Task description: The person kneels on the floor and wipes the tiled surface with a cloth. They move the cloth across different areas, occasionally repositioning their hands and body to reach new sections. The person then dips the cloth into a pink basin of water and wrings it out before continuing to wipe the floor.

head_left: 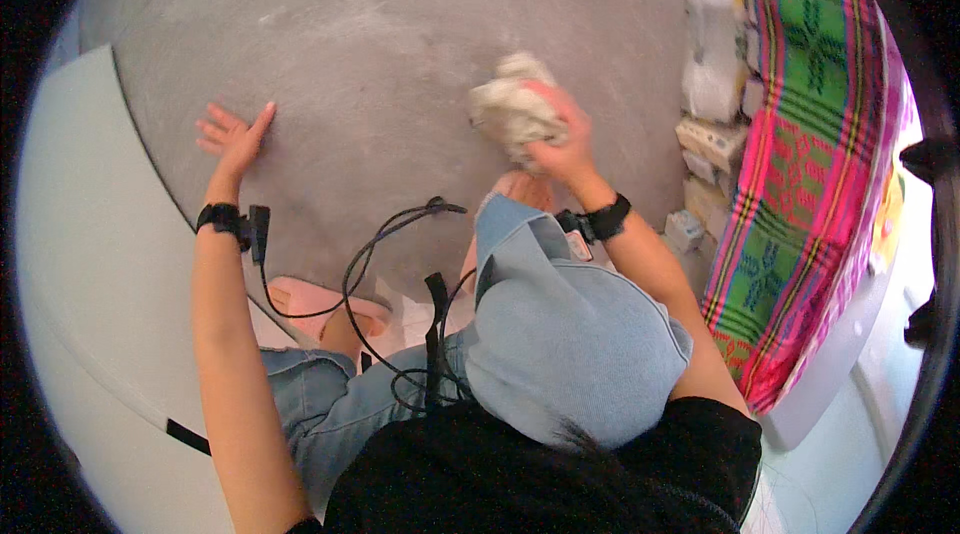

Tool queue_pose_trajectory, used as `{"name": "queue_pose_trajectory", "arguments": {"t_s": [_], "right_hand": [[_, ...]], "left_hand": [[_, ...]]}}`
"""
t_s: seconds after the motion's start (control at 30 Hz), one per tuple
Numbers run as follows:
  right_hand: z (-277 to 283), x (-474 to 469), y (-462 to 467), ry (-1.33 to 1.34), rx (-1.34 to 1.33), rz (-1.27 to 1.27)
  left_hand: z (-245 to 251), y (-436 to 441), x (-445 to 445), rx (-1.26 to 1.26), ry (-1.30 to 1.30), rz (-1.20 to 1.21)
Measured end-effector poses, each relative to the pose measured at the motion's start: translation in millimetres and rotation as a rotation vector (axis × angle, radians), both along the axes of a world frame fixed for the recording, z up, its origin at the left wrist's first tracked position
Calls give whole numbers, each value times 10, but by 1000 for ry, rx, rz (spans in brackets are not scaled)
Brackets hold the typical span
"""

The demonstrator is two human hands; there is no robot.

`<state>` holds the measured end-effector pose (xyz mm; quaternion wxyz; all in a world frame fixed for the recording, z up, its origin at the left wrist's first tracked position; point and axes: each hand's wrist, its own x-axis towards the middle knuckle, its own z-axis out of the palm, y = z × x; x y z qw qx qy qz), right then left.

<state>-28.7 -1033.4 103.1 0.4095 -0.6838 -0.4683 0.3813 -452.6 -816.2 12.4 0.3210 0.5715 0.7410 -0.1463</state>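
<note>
My right hand (564, 142) grips a crumpled off-white cloth (511, 106) against the broad grey surface (360, 83) before me; hand and cloth are slightly blurred. Pale, whitish streaks show on this surface further off. At the left, my left hand (236, 135) has its fingers spread and holds nothing. It is over the grey surface near its left edge; whether the palm touches it I cannot tell. Each wrist wears a black strap with a small device. From the left device a black cable (352, 264) loops across to my lap.
A pale curved panel (105, 249) borders the left side. On the right, a pink and green woven cloth (806, 159) drapes beside several stacked packages and small boxes (709, 144). My bent, denim-clad knee (577, 339) rises close to my right forearm. A pink slipper (307, 301) is on my left foot.
</note>
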Motion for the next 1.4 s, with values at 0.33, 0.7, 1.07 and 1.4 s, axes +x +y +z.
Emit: {"name": "queue_pose_trajectory", "arguments": {"t_s": [0.33,0.7,1.07,1.4], "right_hand": [[-393,609,-2653,-647,-642,-1470],[-504,1078,-2287,-600,-776,-1446],[-547,910,-1100,-848,-298,-588],[-269,1205,-2150,-605,-589,-1304]], "left_hand": [[60,95,-13,-36,86,-32],[77,96,-77,-87,137,25],[23,101,-91,-5,133,-62],[110,99,-38,2,125,-4]]}}
